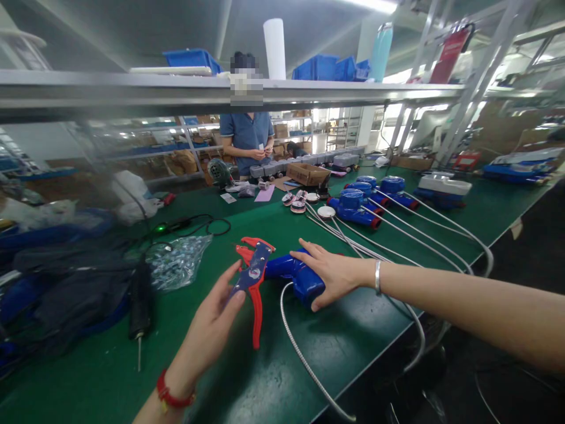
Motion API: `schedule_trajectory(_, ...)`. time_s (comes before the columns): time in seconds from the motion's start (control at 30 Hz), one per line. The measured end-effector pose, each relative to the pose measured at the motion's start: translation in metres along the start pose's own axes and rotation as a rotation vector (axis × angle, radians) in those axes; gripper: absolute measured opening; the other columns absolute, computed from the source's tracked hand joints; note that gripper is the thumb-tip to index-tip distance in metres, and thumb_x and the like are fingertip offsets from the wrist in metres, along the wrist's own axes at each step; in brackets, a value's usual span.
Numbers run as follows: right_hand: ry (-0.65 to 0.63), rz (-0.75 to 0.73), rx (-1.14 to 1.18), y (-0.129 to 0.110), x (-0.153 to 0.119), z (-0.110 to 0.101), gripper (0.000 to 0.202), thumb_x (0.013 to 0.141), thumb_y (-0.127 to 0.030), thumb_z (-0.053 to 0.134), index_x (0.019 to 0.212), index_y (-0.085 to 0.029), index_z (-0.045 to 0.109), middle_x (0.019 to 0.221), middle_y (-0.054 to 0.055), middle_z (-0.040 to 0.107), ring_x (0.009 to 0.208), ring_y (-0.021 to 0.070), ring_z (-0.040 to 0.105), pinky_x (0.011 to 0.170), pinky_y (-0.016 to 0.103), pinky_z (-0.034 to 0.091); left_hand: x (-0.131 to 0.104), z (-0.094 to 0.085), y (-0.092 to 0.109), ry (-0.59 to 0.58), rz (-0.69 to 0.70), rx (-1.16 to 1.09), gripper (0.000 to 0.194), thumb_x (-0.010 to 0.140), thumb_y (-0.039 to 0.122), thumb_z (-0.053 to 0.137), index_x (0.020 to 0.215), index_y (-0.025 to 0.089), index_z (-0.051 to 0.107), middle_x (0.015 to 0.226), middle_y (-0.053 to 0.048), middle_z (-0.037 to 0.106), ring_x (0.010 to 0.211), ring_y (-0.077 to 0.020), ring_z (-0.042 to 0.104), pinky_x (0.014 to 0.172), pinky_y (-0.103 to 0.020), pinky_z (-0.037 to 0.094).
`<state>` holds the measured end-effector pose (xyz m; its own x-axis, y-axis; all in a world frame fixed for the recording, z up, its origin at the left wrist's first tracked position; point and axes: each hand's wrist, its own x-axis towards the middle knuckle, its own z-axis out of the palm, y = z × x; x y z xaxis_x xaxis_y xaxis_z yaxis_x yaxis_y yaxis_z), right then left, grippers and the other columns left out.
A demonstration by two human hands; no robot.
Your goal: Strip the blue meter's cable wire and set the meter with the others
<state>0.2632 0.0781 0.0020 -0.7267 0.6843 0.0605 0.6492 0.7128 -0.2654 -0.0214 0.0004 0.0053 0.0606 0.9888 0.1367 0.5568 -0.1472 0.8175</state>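
Note:
In my left hand (pixel 216 321) is a wire stripper (pixel 256 265) with a blue body and red jaws and handle, its jaws pointing away from me. My right hand (pixel 329 271) rests with fingers spread on a glossy blue water meter body (pixel 305 287), which lies on the green bench. A braided cable (pixel 295 341) curves from that body toward the bench's front edge. The tool's head overlaps the meter's left pipe end in view; whether they touch I cannot tell.
More blue meters (pixel 358 206) with cables stand at the back right, beside round discs (pixel 326 212). At left lie a black electric screwdriver (pixel 140 300) and a plastic bag of small parts (pixel 179 262). A shelf (pixel 353 91) spans overhead. Another person (pixel 248 138) stands across the bench.

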Motion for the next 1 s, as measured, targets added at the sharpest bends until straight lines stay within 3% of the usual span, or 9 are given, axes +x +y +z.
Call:
schedule_trajectory(0.1,0.109,0.01,0.05,-0.008,-0.013,0.018,0.112,0.056,-0.063,0.076,0.147,-0.027,0.021,0.151,0.018,0.015,0.134,0.045,0.02,0.103,0.062,0.027,-0.018,0.0,0.012,-0.085,0.139,0.232,0.051,0.091,0.044,0.045,0.141,0.038,0.036,0.129,0.001,0.058,0.112,-0.0191,0.058,0.093,-0.03,0.048)
schedule_trajectory(0.17,0.164,0.038,0.051,-0.013,-0.016,0.025,0.106,0.058,-0.063,0.075,0.145,-0.029,0.025,0.149,0.018,0.021,0.131,0.0449,0.023,0.101,0.064,0.028,-0.032,0.003,0.014,-0.101,0.209,0.379,0.048,0.092,0.042,0.044,0.14,0.041,0.037,0.135,0.004,0.054,0.119,-0.0192,0.054,0.095,-0.028,0.048)
schedule_trajectory(0.33,0.181,0.012,0.047,-0.013,-0.011,0.027,0.104,0.059,-0.062,0.074,0.144,-0.026,0.027,0.146,0.02,0.023,0.129,0.0466,0.024,0.1,0.065,0.029,-0.052,0.007,0.014,-0.15,0.228,0.625,0.047,0.095,0.036,0.037,0.142,0.04,0.034,0.109,-0.001,0.066,0.086,-0.0159,0.068,0.068,-0.02,0.054)
schedule_trajectory(0.47,0.205,-0.027,0.048,-0.01,-0.009,0.028,0.104,0.058,-0.062,0.074,0.144,-0.024,0.028,0.144,0.021,0.024,0.128,0.0464,0.025,0.099,0.065,0.029,-0.055,0.012,0.02,-0.079,0.274,0.656,0.049,0.095,0.036,0.037,0.144,0.038,0.031,0.097,-0.002,0.066,0.072,-0.0136,0.067,0.064,-0.018,0.053)
schedule_trajectory(0.57,0.223,-0.036,0.041,-0.009,-0.009,0.03,0.105,0.057,-0.062,0.075,0.143,-0.024,0.029,0.143,0.021,0.025,0.126,0.046,0.027,0.098,0.064,0.031,-0.055,0.017,0.022,-0.141,0.274,0.701,0.048,0.095,0.032,0.035,0.143,0.038,0.033,0.09,-0.002,0.066,0.064,-0.0131,0.065,0.063,-0.018,0.052)
schedule_trajectory(0.63,0.232,-0.035,0.04,-0.008,-0.009,0.03,0.104,0.057,-0.062,0.074,0.143,-0.024,0.029,0.143,0.021,0.026,0.125,0.0463,0.028,0.098,0.064,0.031,-0.055,0.017,0.021,-0.18,0.279,0.735,0.048,0.095,0.031,0.036,0.143,0.04,0.032,0.094,-0.002,0.066,0.066,-0.0133,0.066,0.064,-0.019,0.053)
schedule_trajectory(0.77,0.248,-0.039,0.05,-0.006,-0.01,0.032,0.104,0.057,-0.063,0.073,0.143,-0.024,0.029,0.142,0.02,0.026,0.125,0.0461,0.029,0.098,0.064,0.031,-0.055,0.013,0.018,-0.056,0.346,0.698,0.051,0.095,0.036,0.04,0.144,0.034,0.03,0.109,-0.003,0.065,0.084,-0.0139,0.067,0.068,-0.018,0.053)
schedule_trajectory(0.9,0.261,-0.027,0.052,-0.004,-0.012,0.033,0.105,0.057,-0.064,0.073,0.143,-0.023,0.03,0.142,0.021,0.025,0.125,0.0463,0.028,0.099,0.062,0.031,-0.053,0.01,0.013,-0.138,0.346,0.718,0.046,0.097,0.034,0.037,0.142,0.035,0.034,0.109,-0.001,0.066,0.083,-0.0114,0.067,0.067,-0.016,0.053)
schedule_trajectory(1.0,0.245,-0.03,0.066,-0.003,-0.012,0.034,0.104,0.058,-0.066,0.071,0.143,-0.024,0.028,0.143,0.02,0.025,0.126,0.0462,0.027,0.099,0.063,0.031,-0.052,0.011,0.013,-0.02,0.382,0.69,0.049,0.095,0.037,0.041,0.143,0.031,0.034,0.11,-0.004,0.065,0.089,-0.0137,0.066,0.07,-0.018,0.053)
